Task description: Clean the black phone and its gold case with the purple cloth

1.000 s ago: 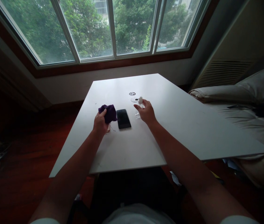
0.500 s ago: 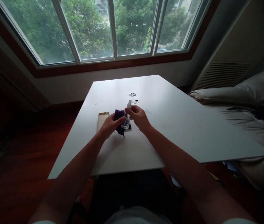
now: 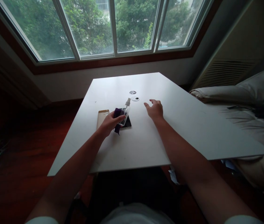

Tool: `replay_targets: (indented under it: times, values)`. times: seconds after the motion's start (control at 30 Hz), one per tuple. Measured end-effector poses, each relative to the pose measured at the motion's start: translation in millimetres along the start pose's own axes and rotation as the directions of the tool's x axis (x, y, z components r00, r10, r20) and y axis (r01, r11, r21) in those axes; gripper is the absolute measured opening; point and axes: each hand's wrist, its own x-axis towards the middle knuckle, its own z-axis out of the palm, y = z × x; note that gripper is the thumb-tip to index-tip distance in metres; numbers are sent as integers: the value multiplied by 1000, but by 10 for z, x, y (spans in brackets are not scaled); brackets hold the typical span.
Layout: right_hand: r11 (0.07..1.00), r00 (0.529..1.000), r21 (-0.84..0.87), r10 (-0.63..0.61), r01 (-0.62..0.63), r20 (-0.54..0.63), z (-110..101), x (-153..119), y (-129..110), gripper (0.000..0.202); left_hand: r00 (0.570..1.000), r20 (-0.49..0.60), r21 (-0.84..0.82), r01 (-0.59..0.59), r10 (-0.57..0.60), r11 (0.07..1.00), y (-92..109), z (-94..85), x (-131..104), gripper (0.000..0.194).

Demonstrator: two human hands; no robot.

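My left hand (image 3: 110,123) is closed around a clear spray bottle (image 3: 125,112) with a pale nozzle, together with a dark purple cloth (image 3: 117,129). The bottle leans up to the right. Under them on the white table (image 3: 143,146) lies a dark-screened smartphone (image 3: 127,123), partly covered by the hand, cloth and bottle. Beside it on the left, a beige phone case (image 3: 101,116) is partly hidden behind my left hand. Off to the right, my right hand (image 3: 155,110) hovers low over the table, thumb and fingers apart, with nothing visible in it.
Two round sticker-like marks, a dark one (image 3: 132,92) and a white one (image 3: 135,99), lie on the table beyond the bottle. A window (image 3: 113,56) spans the wall behind. A padded pale seat (image 3: 216,95) stands at the right.
My right hand has let go of the spray bottle and moved right, its fingers opening. The bottle stays in my left hand with the cloth. A tiny clear piece on the table no longer shows distinctly.
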Motion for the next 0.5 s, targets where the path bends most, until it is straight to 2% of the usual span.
replay_targets:
  times: [0.1, 0.27, 0.33, 0.4, 0.47, 0.5]
  values:
    - [993, 997, -114, 51, -43, 65, 93, 88, 166, 51, 1000, 15, 22, -20, 20, 1000, -3, -6, 2, 45]
    - [996, 992, -81, 50, -41, 112, 160, 102, 166, 29, 1000, 17, 35, -19, 19, 999, -1, -5, 8, 45]
    - [998, 994, 47, 38, -43, 107, 119, 88, 89, 28, 1000, 18, 37, -22, 21, 999, -7, -10, 15, 44]
    - [951, 992, 304, 20, -58, 128, 44, 51, -42, 35, 999, 19, 55, -33, 32, 998, -14, -18, 20, 43]
    - [802, 977, 588, -27, -104, 210, -51, -13, -214, 46, 999, 28, 84, -44, 42, 996, -17, -23, 20, 43]
    - [723, 965, 679, -69, -127, 254, -100, -53, -303, 49, 999, 34, 99, -44, 40, 994, -17, -25, 17, 44]
